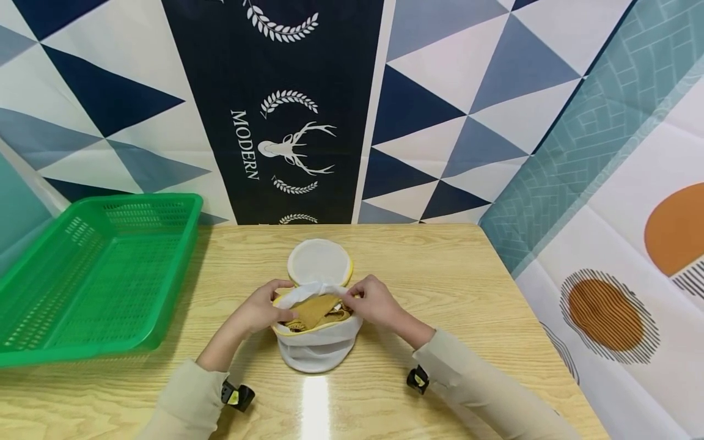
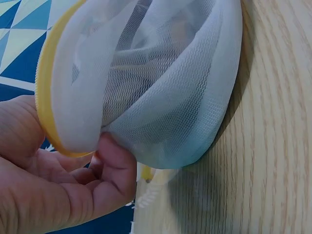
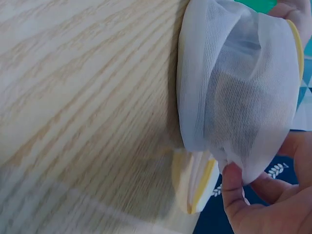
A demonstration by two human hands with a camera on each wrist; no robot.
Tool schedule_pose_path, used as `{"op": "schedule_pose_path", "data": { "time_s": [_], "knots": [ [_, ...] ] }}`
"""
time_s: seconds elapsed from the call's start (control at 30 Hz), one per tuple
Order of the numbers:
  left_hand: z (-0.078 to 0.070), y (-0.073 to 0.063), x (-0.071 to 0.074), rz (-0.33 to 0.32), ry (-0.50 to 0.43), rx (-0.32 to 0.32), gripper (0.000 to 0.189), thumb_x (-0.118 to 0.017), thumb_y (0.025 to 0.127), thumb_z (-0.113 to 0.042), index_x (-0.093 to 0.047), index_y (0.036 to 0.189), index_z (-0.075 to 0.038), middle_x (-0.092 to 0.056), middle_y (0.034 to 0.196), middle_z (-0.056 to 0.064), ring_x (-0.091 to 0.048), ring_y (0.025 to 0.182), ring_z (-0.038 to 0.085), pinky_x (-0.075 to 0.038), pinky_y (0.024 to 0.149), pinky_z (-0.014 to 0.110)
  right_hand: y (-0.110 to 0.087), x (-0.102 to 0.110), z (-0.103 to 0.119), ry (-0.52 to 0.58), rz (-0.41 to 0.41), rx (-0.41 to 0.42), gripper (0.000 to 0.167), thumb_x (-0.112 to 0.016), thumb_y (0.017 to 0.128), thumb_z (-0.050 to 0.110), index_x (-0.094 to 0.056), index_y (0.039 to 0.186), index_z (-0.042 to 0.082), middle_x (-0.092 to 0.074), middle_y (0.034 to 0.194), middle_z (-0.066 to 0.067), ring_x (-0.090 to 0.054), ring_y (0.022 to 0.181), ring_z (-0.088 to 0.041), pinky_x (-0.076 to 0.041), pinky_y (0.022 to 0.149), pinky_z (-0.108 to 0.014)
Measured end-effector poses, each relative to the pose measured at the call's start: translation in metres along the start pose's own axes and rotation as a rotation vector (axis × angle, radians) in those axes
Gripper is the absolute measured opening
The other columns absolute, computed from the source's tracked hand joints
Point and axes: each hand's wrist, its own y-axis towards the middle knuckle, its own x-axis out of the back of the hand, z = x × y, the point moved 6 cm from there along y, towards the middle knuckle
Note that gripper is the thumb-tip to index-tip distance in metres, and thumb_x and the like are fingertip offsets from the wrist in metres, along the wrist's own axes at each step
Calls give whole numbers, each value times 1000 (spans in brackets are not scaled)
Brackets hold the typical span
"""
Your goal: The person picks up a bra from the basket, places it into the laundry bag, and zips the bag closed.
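Observation:
A white mesh laundry bag (image 1: 316, 355) with yellow trim stands on the table, its round lid (image 1: 318, 261) folded back on the far side. Mustard-coloured cloth (image 1: 312, 310) lies bunched inside the open mouth; dark shapes of it show through the mesh in both wrist views. My left hand (image 1: 261, 308) pinches the rim at the left, fingers curled under the yellow edge (image 2: 45, 97) in the left wrist view. On the opposite side my right hand (image 1: 379, 304) grips the rim between thumb and fingers, with the mesh (image 3: 243, 97) gathered at its thumb (image 3: 233, 183).
A green plastic basket (image 1: 176, 263) with perforated walls stands at the left of the wooden table (image 1: 434, 263). Patterned cloth (image 1: 429, 110) hangs behind the table and along its right side. Both wrists carry small black cameras.

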Motion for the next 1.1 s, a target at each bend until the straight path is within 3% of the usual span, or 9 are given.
{"op": "schedule_pose_path", "data": {
  "time_s": [0.13,0.23,0.5,0.7,0.83,0.97,1.1],
  "knots": [
    [-1,2,0,-39,57,-6,66,-73,76,-2,-44,135,-4,-50,99,19,-53,80,21,-47,63,27,-1,2,0,-8,45,10,22,-67,85,32,-72,68,18,-48,67,0,-41,69,-13,-33,61,-24],
    [-4,2,1,-63,97,0,66,-73,75,-1,-44,134,-6,-52,107,22,-54,84,24,-48,65,28,-1,2,0,9,69,29,18,-71,81,34,-74,74,18,-49,64,0,-41,68,-14,-33,59,-23],
    [-13,-1,1,-83,172,3,64,-70,79,-5,-42,137,-9,-43,134,30,-48,118,42,-51,80,41,-5,1,3,60,49,86,30,-77,77,31,-73,99,10,-52,90,-2,-43,76,-12,-39,65,-23],
    [-10,-1,1,-89,169,2,63,-69,80,-5,-42,137,-8,-43,133,30,-48,117,42,-51,78,39,-7,-2,5,60,73,133,45,-81,71,33,-71,105,6,-49,95,-3,-43,77,-13,-40,63,-21],
    [-8,1,1,-90,163,-1,63,-69,80,-5,-42,137,-7,-45,130,31,-51,111,39,-52,76,38,-8,-7,5,33,58,184,33,-80,74,22,-71,100,4,-46,93,-4,-42,74,-11,-40,62,-20],
    [-5,2,2,-93,157,-1,63,-69,79,-7,-43,137,-8,-46,129,32,-53,106,36,-50,74,35,-11,-11,9,-100,21,295,19,-78,76,16,-71,90,4,-45,92,-4,-42,71,-7,-42,62,-18],
    [-5,3,3,-81,151,-7,64,-70,79,-8,-43,137,-7,-47,124,31,-54,100,32,-49,72,33,-13,-12,12,-195,-1,342,20,-78,77,18,-71,89,4,-45,92,-3,-42,72,-6,-44,65,-18]
  ]
}}
